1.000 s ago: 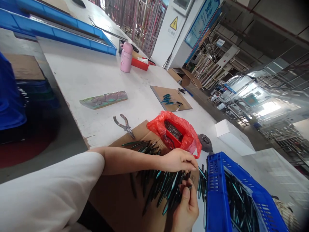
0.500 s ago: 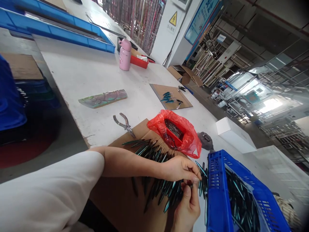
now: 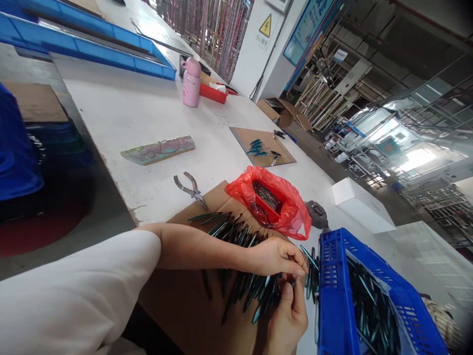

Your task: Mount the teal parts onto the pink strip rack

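My left hand (image 3: 271, 256) reaches in from the left, its fingers pinched together at the tips. Just below it, my right hand (image 3: 288, 318) is also closed, thumb against fingers, and the fingertips of both hands meet. A tiny dark bit shows between them, too small to name. Under my left forearm, many slender, pointed, glossy dark-teal pieces (image 3: 254, 291) lie fanned out on a cardboard sheet (image 3: 173, 301). Right behind them sits a red plastic bag (image 3: 295, 204) around a red box (image 3: 271, 212) of thin wire-like pins (image 3: 266, 195).
A blue crate (image 3: 336, 291) of similar teal pieces stands at the right. Pliers (image 3: 192, 189), a patterned strip (image 3: 158, 150), a pink bottle (image 3: 191, 84) and a board (image 3: 258, 145) with several teal pieces lie farther back, near a white box (image 3: 362, 204).
Both hands stay pinched together in nearly the same place, with only a slight shift of the fingers. The view has moved a little; everything else lies as before.
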The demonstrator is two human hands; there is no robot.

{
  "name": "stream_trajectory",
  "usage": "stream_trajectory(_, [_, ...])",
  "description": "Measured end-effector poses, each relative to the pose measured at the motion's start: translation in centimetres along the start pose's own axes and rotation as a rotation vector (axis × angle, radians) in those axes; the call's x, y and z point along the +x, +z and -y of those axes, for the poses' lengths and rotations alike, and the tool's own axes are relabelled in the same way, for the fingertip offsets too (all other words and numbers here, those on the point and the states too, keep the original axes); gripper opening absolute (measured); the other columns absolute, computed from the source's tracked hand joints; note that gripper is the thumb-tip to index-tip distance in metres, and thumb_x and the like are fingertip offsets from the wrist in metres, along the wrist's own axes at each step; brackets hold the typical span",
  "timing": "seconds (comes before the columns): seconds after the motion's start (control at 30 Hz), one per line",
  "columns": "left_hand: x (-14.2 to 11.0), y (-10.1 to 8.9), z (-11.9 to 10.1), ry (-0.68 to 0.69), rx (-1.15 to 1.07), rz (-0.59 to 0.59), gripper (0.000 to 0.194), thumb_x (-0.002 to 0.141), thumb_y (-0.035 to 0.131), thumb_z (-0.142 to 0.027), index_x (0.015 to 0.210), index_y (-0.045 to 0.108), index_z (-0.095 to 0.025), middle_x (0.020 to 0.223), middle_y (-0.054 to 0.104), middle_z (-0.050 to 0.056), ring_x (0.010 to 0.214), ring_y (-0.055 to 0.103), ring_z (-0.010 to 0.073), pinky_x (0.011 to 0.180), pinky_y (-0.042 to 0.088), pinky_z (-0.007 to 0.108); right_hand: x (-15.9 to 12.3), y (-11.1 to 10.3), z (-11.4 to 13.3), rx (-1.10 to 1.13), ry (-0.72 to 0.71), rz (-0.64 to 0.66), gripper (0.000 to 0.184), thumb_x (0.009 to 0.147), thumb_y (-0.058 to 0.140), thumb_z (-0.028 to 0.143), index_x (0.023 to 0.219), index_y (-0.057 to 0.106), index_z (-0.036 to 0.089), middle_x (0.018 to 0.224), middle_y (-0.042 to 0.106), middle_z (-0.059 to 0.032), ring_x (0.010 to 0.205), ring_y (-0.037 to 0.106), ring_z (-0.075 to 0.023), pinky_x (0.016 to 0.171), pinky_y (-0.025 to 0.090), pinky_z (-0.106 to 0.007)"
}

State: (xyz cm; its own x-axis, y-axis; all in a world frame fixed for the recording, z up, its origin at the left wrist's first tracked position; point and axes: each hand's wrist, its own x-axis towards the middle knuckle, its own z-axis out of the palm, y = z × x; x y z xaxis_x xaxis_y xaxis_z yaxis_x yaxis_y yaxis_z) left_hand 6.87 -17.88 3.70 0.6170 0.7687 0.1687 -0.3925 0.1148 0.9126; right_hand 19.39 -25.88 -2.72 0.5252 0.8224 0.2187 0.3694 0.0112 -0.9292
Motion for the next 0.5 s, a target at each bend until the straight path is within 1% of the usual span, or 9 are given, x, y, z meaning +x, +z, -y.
stream_trajectory(0.13, [-0.04,-0.03,-0.15,-0.009,-0.002,-0.003,0.032,0.067,0.067,-0.039,0.084,0.064,-0.012,0.065,0.056,-0.001,0.055,0.051,0.0065,0.057,0.044,0.02,-0.02,-0.05,0.13,-0.024,-0.008,0.02,0.054,0.076,0.055,0.048,0.117,0.055,0.013,0.106,0.064,-0.0097,0.098,0.058,-0.0208,0.088,0.043,-0.033])
stream_trajectory(0.27, [-0.03,-0.06,-0.14,-0.007,0.002,-0.006,0.031,0.067,0.067,-0.039,0.083,0.064,-0.012,0.064,0.056,-0.001,0.055,0.051,0.0065,0.057,0.044,0.02,0.04,0.08,-0.07,-0.003,-0.022,0.013,0.054,0.076,0.055,0.048,0.117,0.055,0.012,0.108,0.063,-0.0106,0.1,0.057,-0.0222,0.088,0.044,-0.035])
stream_trajectory(0.5, [-0.05,0.04,-0.25,-0.018,0.002,-0.016,0.028,0.067,0.067,-0.036,0.081,0.064,-0.012,0.064,0.056,-0.002,0.055,0.051,0.0061,0.056,0.043,0.019,0.08,0.07,-0.42,0.013,0.0,0.008,0.055,0.075,0.056,0.05,0.116,0.056,0.013,0.109,0.063,-0.0104,0.1,0.057,-0.023,0.09,0.043,-0.036])
